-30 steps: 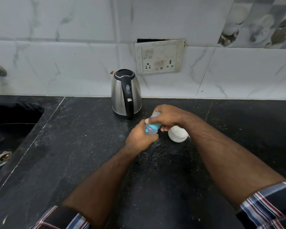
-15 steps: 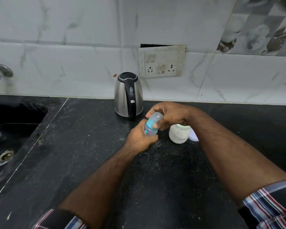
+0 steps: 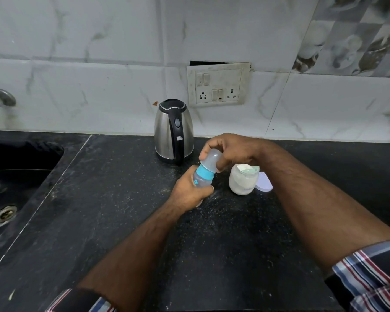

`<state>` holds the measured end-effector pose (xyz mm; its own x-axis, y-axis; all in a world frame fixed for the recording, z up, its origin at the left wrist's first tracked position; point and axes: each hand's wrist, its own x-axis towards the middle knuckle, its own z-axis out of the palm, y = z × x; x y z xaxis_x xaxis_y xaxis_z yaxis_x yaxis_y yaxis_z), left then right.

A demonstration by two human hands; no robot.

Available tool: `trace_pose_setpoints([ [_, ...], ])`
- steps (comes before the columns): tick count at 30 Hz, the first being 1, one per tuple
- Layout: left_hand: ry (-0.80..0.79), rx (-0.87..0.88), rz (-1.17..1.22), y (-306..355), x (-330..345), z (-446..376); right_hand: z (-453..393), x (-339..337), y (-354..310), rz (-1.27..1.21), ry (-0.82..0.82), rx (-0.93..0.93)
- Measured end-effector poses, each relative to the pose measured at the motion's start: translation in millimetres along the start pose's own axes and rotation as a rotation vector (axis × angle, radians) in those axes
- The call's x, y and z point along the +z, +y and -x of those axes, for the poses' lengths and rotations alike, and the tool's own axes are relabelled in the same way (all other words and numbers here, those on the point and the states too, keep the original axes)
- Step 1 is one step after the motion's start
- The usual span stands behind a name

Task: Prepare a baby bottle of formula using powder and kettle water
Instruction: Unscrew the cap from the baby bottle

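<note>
Items on your black worktop (image 3: 99, 221):
- One baby bottle (image 3: 203, 176), tilted, blue collar, clear cap (image 3: 209, 159); a small blue mark on its body, too small to read. Your left hand (image 3: 190, 192) grips the body, fingers curled round it; your right hand (image 3: 232, 152) pinches the cap from above.
- One open powder jar (image 3: 243, 179), white contents, faint unreadable print, just right of the bottle.
- One pale lid (image 3: 264, 185), flat, behind the jar.
- One steel kettle (image 3: 174, 131), black handle, no legible brand.
- One wall socket plate (image 3: 218, 84).
</note>
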<state>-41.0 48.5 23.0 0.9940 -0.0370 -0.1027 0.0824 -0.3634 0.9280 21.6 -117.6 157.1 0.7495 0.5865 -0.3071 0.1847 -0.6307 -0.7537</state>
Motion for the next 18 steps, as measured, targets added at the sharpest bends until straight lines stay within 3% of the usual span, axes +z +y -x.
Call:
trace_pose_setpoints([
  [3,0.02,0.0,0.021,-1,-2,0,1,-2,8,-0.124,0.118,0.038],
  [9,0.054,0.003,0.057,-4,-5,0,5,10,34,-0.774,0.377,0.109],
  [11,0.055,0.01,0.057,-5,-5,0,5,19,42,-0.705,0.391,0.142],
  [18,0.052,0.044,0.024,0,0,-1,-6,35,36,-0.025,0.231,0.114],
])
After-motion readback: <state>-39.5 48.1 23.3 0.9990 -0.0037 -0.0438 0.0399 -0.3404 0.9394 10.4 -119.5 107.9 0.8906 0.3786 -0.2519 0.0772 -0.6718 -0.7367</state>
